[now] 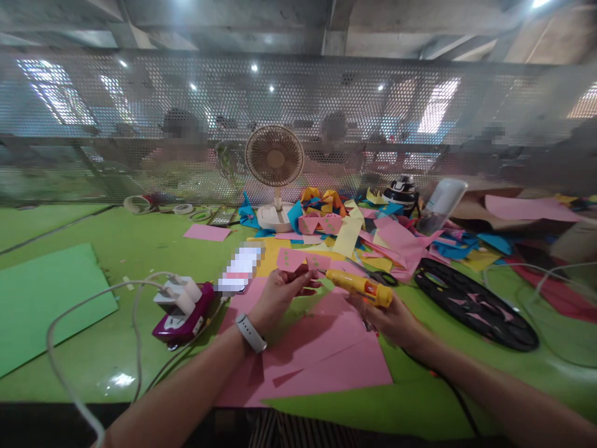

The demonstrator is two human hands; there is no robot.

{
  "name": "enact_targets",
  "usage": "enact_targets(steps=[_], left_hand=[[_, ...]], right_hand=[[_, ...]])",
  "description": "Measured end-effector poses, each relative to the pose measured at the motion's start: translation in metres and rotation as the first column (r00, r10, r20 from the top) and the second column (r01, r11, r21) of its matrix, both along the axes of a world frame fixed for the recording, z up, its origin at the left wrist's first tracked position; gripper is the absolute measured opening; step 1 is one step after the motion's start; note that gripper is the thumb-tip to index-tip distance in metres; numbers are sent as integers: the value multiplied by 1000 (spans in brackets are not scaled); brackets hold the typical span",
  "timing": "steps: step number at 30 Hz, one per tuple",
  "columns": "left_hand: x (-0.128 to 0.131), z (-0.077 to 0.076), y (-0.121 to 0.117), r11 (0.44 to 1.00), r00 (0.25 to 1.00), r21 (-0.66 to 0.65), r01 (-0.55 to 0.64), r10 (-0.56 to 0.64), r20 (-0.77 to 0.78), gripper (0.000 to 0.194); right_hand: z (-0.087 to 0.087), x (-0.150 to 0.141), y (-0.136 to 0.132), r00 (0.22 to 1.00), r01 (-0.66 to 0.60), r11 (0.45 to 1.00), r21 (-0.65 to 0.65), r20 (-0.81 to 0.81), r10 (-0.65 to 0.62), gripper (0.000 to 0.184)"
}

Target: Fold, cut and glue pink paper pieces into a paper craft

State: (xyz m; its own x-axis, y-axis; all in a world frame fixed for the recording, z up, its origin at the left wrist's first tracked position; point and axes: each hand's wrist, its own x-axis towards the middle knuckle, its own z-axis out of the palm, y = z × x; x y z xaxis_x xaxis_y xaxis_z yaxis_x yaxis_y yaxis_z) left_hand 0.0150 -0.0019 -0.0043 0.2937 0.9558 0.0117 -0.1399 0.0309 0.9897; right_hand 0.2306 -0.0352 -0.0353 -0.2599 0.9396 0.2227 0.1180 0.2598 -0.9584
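Observation:
My left hand point(280, 295), with a pale watch strap point(250, 333) at the wrist, pinches a small pink paper piece point(290, 258) marked with green dots. A yellow hot glue gun point(357, 286) is gripped in my right hand point(389, 317). Its nozzle points left, close to the paper and my left fingertips; whether it touches is too small to tell. Beneath both hands lies a large pink paper sheet point(326, 367). Black-handled scissors point(385, 278) rest just beyond the glue gun.
Left of my hands are a phone point(240, 267), a purple power strip point(181, 330) with white chargers, and green paper point(56, 298). A small fan point(275, 158) stands behind, beside a pile of paper scraps point(401, 239). To the right lies a black oval tray point(527, 339).

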Motion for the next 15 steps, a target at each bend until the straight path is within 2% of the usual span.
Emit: enact_targets(steps=[15], left_hand=[[1, 1, -1, 1000, 999, 17, -22, 22, -28, 23]], right_hand=[[2, -2, 0, 1000, 23, 1000, 2, 6, -23, 27]])
